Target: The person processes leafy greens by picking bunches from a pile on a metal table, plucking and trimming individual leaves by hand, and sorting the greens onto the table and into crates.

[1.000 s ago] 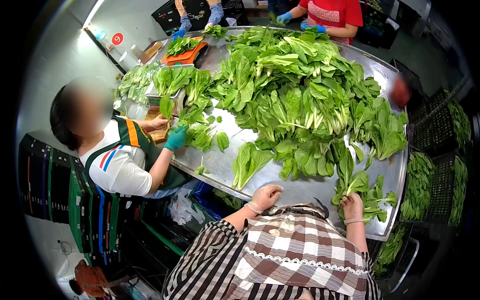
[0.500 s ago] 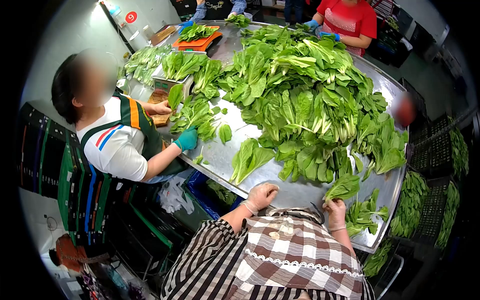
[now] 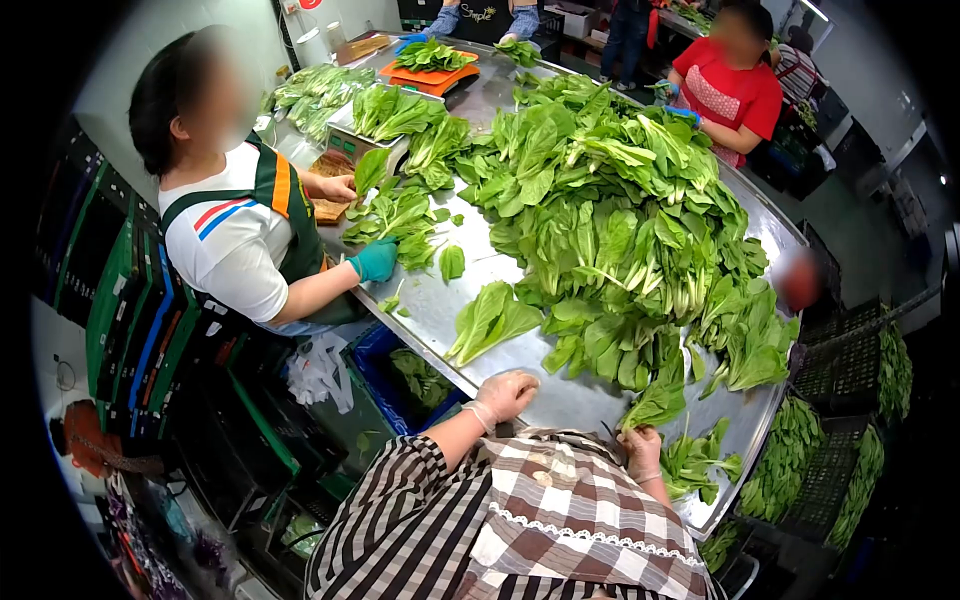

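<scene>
My left hand [image 3: 506, 397], in a clear glove, is closed with its fingers curled at the near edge of the metal table. Whatever it may hold is hidden. A bunch of leafy greens [image 3: 494, 325] lies just beyond it. My right hand [image 3: 642, 450], also gloved, grips a head of leafy greens [image 3: 657, 402] by the stem end, leaves pointing away from me. Right of that hand are loose greens [image 3: 697, 462] on the table. A large heap of leafy greens [image 3: 610, 210] covers the middle of the table.
A co-worker in a green apron [image 3: 240, 200] handles greens at the left. Another person in a red shirt [image 3: 728, 90] stands across the table. An orange scale [image 3: 430, 78] holds greens. A blue crate [image 3: 385, 375] sits below the left table edge; black crates [image 3: 830, 470] of greens stand right.
The whole view has shifted, showing more of the far side. My left hand's fingers look more tightly curled. My right hand still holds the greens, a little closer to my body.
</scene>
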A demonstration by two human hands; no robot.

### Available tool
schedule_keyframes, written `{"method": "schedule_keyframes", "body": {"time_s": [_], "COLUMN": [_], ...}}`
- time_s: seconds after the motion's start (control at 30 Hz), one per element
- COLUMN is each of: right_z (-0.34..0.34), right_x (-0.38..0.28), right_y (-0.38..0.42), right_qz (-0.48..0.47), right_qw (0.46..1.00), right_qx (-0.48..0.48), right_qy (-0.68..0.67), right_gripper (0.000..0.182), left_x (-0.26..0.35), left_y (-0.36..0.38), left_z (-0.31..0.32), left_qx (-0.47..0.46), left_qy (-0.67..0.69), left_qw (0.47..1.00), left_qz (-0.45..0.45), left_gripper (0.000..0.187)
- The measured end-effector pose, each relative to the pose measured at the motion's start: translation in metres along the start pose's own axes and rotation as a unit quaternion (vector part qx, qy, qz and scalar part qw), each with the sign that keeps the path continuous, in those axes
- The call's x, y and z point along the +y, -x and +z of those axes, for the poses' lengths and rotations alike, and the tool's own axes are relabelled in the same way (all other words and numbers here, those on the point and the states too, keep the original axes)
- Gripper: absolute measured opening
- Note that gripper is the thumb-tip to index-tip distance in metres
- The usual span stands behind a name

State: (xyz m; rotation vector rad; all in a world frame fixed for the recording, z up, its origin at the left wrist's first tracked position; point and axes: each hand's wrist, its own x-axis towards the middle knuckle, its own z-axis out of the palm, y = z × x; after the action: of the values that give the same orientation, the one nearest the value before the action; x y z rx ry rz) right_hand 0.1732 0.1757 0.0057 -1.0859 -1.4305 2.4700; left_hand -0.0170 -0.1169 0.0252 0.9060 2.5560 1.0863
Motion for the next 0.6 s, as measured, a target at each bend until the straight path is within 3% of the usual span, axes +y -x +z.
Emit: {"method": "schedule_keyframes", "body": {"time_s": [0.6], "right_z": [-0.0064], "right_x": [0.0068], "right_y": [-0.0058], "right_qz": [-0.008], "right_qw": [1.0], "right_qx": [-0.009], "right_qy": [0.029], "right_gripper": [0.024], "left_x": [0.002], "left_y": [-0.0008], "left_z": [-0.0009], "left_qx": [0.014], "left_qy": [0.003], "left_qw": [1.0], "left_qz": [-0.003], "left_gripper": [0.015]}}
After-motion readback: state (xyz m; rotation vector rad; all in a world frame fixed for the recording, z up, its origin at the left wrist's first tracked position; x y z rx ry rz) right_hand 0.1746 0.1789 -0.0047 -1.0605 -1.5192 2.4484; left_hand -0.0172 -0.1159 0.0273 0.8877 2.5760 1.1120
